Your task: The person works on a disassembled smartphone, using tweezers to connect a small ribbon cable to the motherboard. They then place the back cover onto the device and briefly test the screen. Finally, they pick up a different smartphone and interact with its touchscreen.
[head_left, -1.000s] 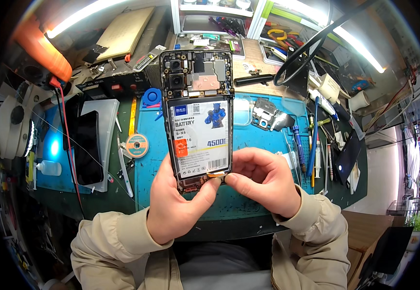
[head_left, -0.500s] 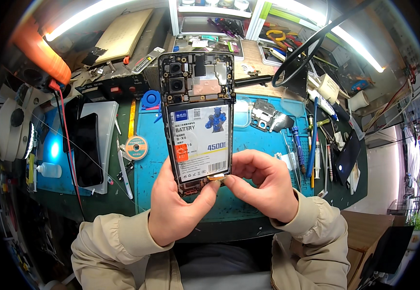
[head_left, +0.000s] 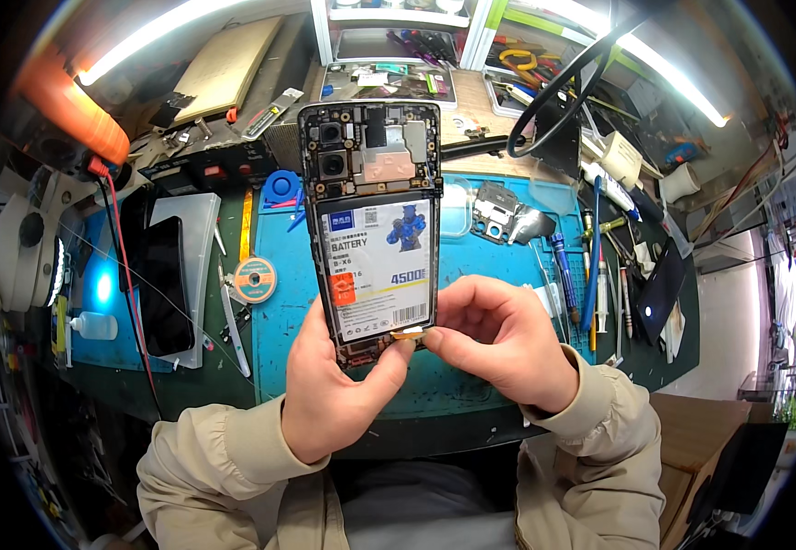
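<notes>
An opened phone (head_left: 370, 150) stands tipped up over the blue mat, showing circuit boards, camera modules and a white battery (head_left: 378, 252) with an orange tab. My left hand (head_left: 345, 390) is closed round its lower left, thumb at the bottom edge beside a small yellowish flex cable (head_left: 406, 334). My right hand (head_left: 503, 344) has its fingers curled, with thumb and index finger at that cable on the lower right corner; whether they grip the cable or the frame is hard to tell.
The blue mat (head_left: 480, 385) lies on the bench. To the left are a spare dark phone (head_left: 164, 284), a clear case (head_left: 198, 247) and a tape spool (head_left: 256, 280). A removed metal cover (head_left: 499, 211) and several tools (head_left: 590, 275) lie right. A thick black cable (head_left: 558, 87) loops above.
The phone's top has shifted slightly left and down compared with a second ago. Both hands keep nearly the same grip at its lower end.
</notes>
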The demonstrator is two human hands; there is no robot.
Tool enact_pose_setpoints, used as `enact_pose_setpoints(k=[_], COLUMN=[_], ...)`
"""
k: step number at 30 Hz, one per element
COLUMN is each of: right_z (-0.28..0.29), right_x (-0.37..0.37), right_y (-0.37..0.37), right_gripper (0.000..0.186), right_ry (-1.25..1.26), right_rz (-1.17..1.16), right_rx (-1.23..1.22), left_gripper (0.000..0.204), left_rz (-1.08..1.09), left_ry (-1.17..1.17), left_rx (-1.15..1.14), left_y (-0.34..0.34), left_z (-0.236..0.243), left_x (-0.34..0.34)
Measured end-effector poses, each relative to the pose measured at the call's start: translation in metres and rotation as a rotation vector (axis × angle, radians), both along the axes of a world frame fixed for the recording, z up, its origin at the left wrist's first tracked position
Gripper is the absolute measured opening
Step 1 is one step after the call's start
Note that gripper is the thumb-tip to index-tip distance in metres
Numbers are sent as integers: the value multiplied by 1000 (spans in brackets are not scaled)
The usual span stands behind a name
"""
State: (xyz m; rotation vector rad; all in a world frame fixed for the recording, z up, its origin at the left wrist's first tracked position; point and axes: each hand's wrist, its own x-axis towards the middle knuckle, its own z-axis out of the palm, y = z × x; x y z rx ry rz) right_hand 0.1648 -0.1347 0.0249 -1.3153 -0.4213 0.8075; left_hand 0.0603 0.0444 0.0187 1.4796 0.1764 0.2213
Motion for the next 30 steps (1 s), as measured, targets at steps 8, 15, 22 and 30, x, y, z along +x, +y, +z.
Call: enact_pose_setpoints(k=[8,15,22,30], right_z=[-1,2,0,-2], right_x=[-2,-2,-3,-3], right_y=[-1,1,1,0], right_gripper=[24,29,29,28], right_ry=[54,11,-10,5], right_rz=[1,13,-2,-8], right_rx=[47,-15,-16,-9], left_gripper=[48,46,47,47], left_rz=[-14,-2,-4,-23], left_ry=[3,-15,-12,2], left_rx=[31,-59,-33,-38], left_y=[2,4,3,2], left_z=[-1,-4,-1,0], left_x=[0,5,4,3])
